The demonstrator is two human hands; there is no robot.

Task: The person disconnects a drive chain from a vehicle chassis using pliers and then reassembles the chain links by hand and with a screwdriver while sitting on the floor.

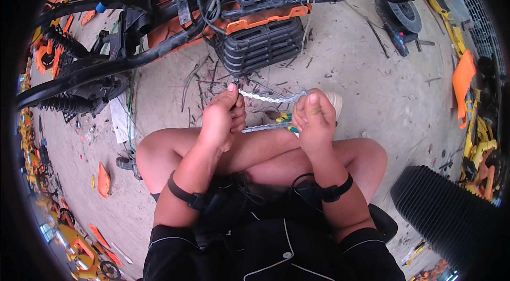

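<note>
A silver roller chain sags between my two hands, just above my crossed legs. My left hand is closed around one part of it, with the thumb pointing away from me. A small dark metal piece sticks out beyond that thumb; its kind I cannot make out. My right hand pinches the chain's other side, where it looks greyer. A lower run of chain passes between the hands, closer to my shins. Behind it are yellow-and-green handles, partly hidden by my right hand and leg.
Ahead stands a black vehicle frame with a ribbed black box and tangled cables. At the right lie a wheel, a power drill and a ribbed black part. Orange panels and debris dot the concrete floor.
</note>
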